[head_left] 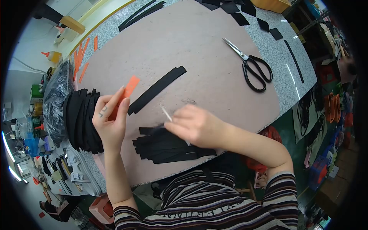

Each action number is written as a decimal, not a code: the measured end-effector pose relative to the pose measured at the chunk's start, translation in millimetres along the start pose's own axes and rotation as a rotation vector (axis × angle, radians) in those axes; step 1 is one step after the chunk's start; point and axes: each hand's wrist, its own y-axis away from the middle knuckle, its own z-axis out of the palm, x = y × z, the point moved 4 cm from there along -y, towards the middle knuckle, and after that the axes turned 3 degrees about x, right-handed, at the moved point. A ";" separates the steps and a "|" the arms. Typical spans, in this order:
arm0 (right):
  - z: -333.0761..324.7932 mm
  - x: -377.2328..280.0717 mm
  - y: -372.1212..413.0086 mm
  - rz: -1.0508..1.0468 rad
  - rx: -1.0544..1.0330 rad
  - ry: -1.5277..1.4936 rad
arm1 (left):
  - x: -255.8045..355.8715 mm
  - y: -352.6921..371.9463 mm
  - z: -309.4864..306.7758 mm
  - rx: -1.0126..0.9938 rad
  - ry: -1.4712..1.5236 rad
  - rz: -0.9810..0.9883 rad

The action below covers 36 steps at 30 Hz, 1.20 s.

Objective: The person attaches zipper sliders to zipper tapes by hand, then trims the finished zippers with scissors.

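Note:
Between the thumb and fingers of my left hand (109,119) is a short orange strip (131,85), its free end pointing up and away from me. My right hand (196,124), slightly blurred, closes around a thin white pen-like stick (166,114) whose end sticks out past the fingers. Beneath that hand lies a fanned pile of black fabric strips (165,148), partly covered by it. A neat stack of longer black strips (158,90) lies diagonally just beyond both hands. Left of my left hand stands a thick bundle of black strips (81,120).
Black-handled scissors (251,68) lie at the right of the pinkish board (191,34). Loose orange strips (79,55) are at the far left. Black squares (240,18) and a thin black strip (294,61) lie along the right side. A black plastic bag (58,99) sits at the left edge.

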 end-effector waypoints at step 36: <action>-22.1 74.4 -3.4 0.518 0.354 -0.211 | 6.8 -9.0 97.9 -0.499 -0.042 0.222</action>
